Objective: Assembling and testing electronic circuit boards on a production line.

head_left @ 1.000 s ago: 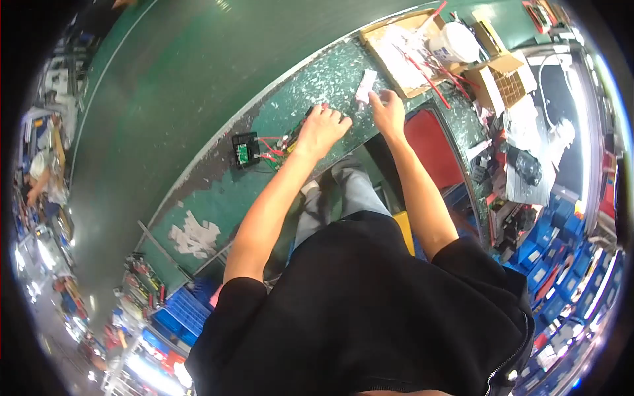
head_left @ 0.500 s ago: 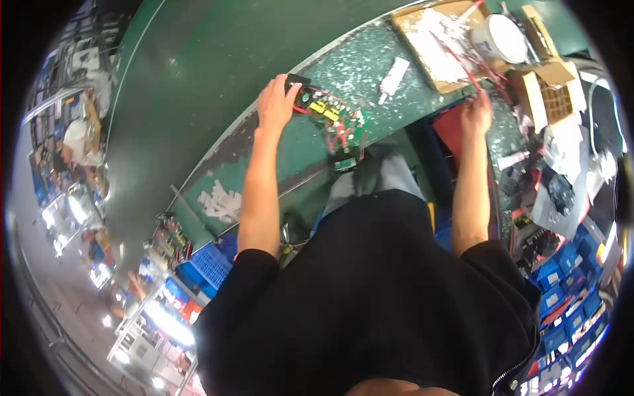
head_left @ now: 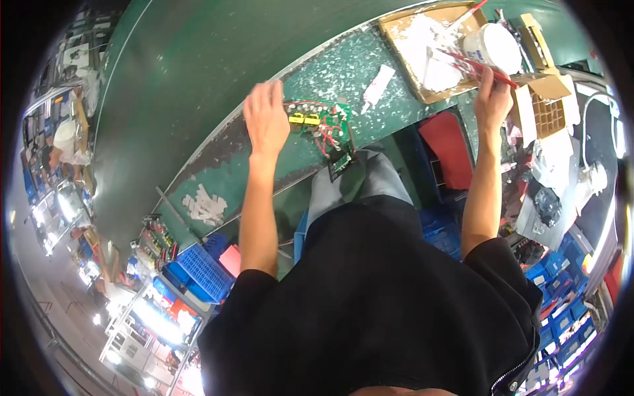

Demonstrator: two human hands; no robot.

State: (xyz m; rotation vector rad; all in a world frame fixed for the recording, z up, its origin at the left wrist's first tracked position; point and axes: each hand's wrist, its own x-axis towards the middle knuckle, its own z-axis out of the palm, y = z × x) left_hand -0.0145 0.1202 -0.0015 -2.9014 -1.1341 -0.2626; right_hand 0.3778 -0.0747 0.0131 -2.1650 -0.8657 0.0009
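My left hand (head_left: pixel 266 119) is closed over the left end of a green circuit board (head_left: pixel 343 119), which its fingers hide. The board carries yellow components, red wires and a small dark module (head_left: pixel 341 162) at the bench's near edge. My right hand (head_left: pixel 494 105) grips a red-handled brush (head_left: pixel 465 63). Its pale tip rests in the white paste (head_left: pixel 439 72) in a shallow cardboard tray (head_left: pixel 396 63). On the bench between board and tray lies a white tube (head_left: pixel 378 84).
A white tub (head_left: pixel 492 47) and a second red-handled brush (head_left: pixel 467 14) stand in the tray area. To the right is a divided carton (head_left: pixel 551 112). White strips (head_left: pixel 205 206) lie at the bench's left, near a blue basket (head_left: pixel 206 270). A red panel (head_left: pixel 448 150) is below the bench edge.
My right hand has moved up and right and now holds the brush in the tray. My left hand and the board's left end have shifted slightly left and down in view.
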